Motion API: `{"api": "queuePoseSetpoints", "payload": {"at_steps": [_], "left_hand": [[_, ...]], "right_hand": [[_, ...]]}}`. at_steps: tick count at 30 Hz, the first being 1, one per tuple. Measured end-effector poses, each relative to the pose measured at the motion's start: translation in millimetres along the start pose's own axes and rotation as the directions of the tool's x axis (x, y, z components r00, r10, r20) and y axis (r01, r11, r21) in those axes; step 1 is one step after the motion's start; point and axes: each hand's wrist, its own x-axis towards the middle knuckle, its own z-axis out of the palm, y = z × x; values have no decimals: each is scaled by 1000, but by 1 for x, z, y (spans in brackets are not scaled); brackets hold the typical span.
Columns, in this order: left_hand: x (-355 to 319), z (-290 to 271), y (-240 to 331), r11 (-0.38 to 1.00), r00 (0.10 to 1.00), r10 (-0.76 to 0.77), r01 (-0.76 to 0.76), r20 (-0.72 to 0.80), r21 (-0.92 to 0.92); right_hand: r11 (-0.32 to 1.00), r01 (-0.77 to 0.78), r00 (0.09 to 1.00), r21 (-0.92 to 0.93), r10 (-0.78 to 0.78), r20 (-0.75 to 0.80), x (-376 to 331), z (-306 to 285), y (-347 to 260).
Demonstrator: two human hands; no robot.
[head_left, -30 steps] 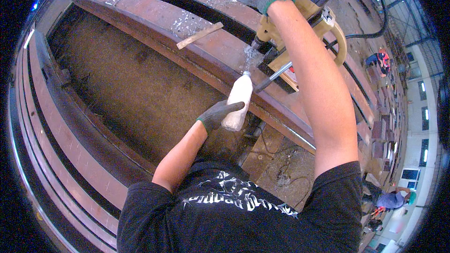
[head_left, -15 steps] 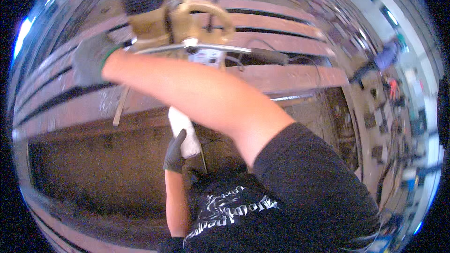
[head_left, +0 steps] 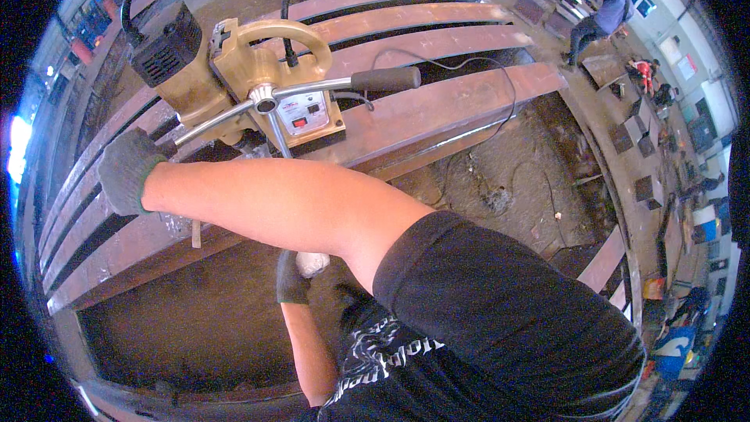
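Gripping: right hand (head_left: 129, 170), gloved, clenched on a feed-handle spoke at left.
Drill: gold magnetic drill (head_left: 250, 82) stood on the far rusty steel beam (head_left: 437, 105); judged heavy, rigid; best lifted by its top loop handle.
Left hand (head_left: 291, 277): gloved, grasped a white bottle (head_left: 312, 263), near.

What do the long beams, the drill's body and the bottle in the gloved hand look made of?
Beams: steel, going by the rusty brown, matt, flat flanges.
Drill body: probably cast metal, painted gold with a dull sheen.
Bottle, in the left hand: likely white plastic; mostly hidden.
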Motion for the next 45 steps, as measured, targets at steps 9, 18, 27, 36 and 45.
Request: {"api": "queuePoseSetpoints", "payload": {"at_steps": [9,18,27,36,45], "left_hand": [[11,-30,-5,1000,998,-17,18,-65,11],[-31,20,15,988,992,128,-128,-1,-84],[-33,34,18,992,992,123,-123,-10,28],[-29,29,11,990,992,127,-129,27,63],[-18,22,5,988,990,135,-138,49,73]], "right_hand": [[999,42,973,21,-46,228,19,2,1],[987,138,938,81,-157,309,13,-9,0],[982,176,893,-72,-128,432,15,-17,7],[981,103,896,-166,-19,444,-8,-63,-19],[977,61,912,-205,29,409,-3,-51,-20]]}}
